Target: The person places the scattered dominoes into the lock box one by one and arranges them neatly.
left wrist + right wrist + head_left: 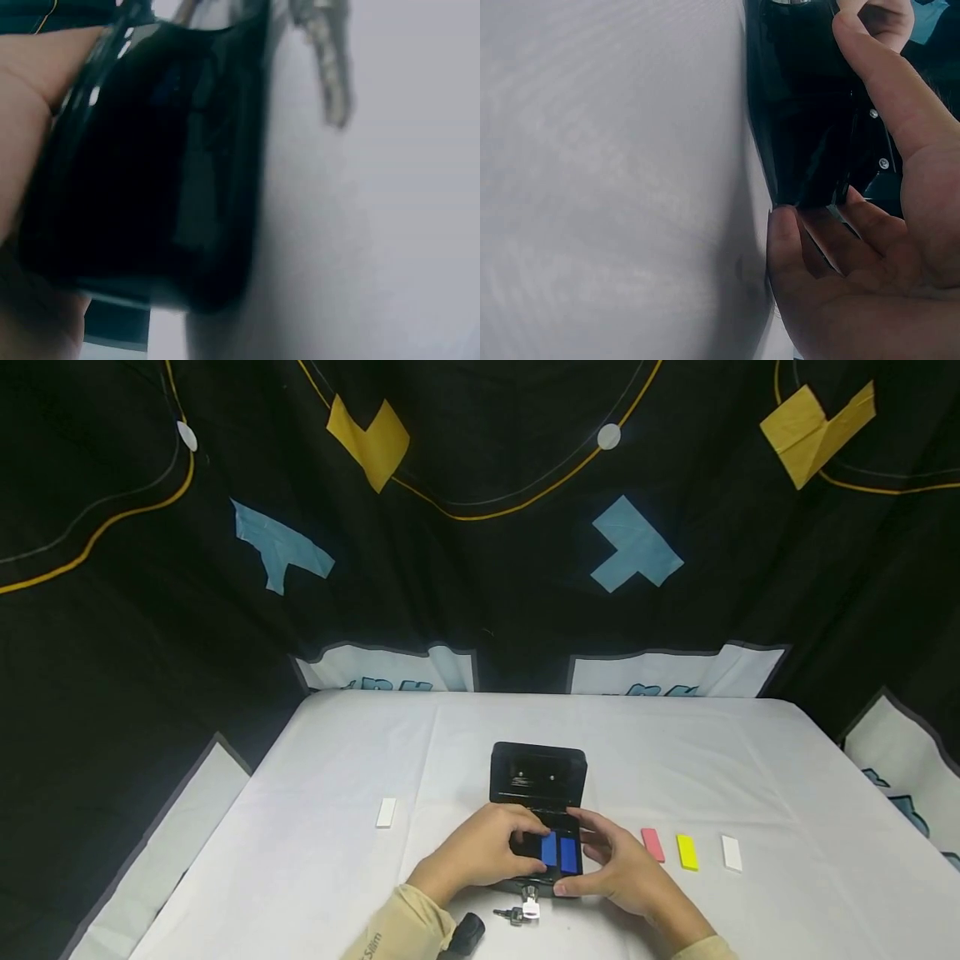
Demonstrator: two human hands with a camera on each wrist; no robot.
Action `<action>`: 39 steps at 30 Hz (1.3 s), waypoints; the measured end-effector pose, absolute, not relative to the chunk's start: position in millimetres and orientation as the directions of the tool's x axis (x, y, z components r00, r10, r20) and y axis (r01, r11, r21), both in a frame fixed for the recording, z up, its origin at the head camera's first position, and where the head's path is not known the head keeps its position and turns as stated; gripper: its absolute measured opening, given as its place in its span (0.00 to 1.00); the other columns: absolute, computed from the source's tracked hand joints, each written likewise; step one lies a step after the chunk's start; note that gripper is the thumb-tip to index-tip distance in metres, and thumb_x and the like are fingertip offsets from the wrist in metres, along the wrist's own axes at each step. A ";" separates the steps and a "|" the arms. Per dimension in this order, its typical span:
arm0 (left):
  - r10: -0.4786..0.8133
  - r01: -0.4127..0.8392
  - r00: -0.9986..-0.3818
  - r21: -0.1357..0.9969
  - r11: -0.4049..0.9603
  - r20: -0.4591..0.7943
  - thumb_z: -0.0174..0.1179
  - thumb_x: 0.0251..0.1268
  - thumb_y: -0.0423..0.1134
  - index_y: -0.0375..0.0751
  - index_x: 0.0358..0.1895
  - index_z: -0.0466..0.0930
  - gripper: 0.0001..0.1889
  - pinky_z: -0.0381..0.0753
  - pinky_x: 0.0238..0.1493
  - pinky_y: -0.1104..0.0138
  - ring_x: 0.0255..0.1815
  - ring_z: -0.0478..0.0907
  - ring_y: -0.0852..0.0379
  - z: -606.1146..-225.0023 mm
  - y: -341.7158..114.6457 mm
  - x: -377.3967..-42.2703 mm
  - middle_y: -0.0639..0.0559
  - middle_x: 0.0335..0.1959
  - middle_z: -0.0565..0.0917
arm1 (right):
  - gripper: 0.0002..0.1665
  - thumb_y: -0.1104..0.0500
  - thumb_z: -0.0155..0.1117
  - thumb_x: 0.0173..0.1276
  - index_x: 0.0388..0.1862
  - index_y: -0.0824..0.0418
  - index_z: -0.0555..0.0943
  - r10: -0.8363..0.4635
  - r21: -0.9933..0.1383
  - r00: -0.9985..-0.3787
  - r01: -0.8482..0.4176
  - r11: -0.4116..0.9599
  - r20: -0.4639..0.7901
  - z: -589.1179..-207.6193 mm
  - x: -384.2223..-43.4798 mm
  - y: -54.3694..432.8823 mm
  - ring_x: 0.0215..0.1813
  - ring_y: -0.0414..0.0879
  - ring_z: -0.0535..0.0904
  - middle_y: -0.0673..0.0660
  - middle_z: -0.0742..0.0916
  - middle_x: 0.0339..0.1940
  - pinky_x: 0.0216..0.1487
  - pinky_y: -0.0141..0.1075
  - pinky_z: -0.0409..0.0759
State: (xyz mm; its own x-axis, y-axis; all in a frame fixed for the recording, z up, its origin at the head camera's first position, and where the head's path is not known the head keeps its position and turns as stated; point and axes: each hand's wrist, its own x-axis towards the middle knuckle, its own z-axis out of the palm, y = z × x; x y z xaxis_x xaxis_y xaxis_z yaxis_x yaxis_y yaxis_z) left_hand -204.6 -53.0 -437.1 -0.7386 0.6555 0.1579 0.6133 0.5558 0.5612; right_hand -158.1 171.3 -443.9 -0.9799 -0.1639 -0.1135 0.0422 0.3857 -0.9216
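Note:
A small black metal box (510,885) stands on the table with its lid (537,768) raised. Inside, on the right, two blue blocks lie side by side. My left hand (483,847) reaches in from the left, its thumb and fingertips pinching the left blue block (550,850); the other blue block (570,856) lies beside it. With thumb at the front corner and fingers toward the back, my right hand (618,860) grips the box's right side. Keys (513,914) hang at the box's front by a silver latch (530,903). The left wrist view shows mostly the box's dark wall (150,165).
Right of the box lie a pink block (652,845), a yellow block (687,852) and a white block (731,853). Another white block (386,812) lies to the left. The white tablecloth (360,743) ends at a dark curtain (487,593) behind.

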 end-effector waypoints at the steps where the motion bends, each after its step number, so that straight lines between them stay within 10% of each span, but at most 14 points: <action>1: 0.656 0.620 -0.737 0.549 0.561 0.162 0.77 0.54 0.48 0.48 0.50 0.89 0.20 0.77 0.41 0.74 0.38 0.75 0.70 -437.6 -52.3 -204.1 0.64 0.49 0.84 | 0.63 0.58 0.90 0.36 0.74 0.56 0.69 -0.166 -0.922 -0.979 0.043 0.385 -0.115 -443.9 -158.4 171.1 0.67 0.68 0.72 0.66 0.74 0.71 0.63 0.52 0.73; 27: 0.625 0.633 -0.767 0.343 0.695 0.149 0.77 0.51 0.52 0.55 0.46 0.90 0.17 0.69 0.64 0.60 0.55 0.80 0.62 -439.1 -37.9 -198.2 0.64 0.47 0.87 | 0.63 0.58 0.90 0.36 0.75 0.57 0.69 -0.170 -0.924 -0.978 0.050 0.379 -0.123 -446.0 -158.4 171.0 0.68 0.68 0.71 0.67 0.73 0.72 0.62 0.47 0.74; 39: 0.637 0.620 -0.737 0.599 0.506 0.225 0.72 0.61 0.47 0.51 0.48 0.88 0.13 0.74 0.61 0.62 0.54 0.78 0.65 -439.8 -54.7 -202.2 0.66 0.47 0.84 | 0.63 0.60 0.90 0.38 0.75 0.60 0.68 -0.200 -0.932 -0.975 0.017 0.362 -0.096 -444.8 -159.1 175.2 0.69 0.67 0.70 0.67 0.72 0.72 0.63 0.45 0.73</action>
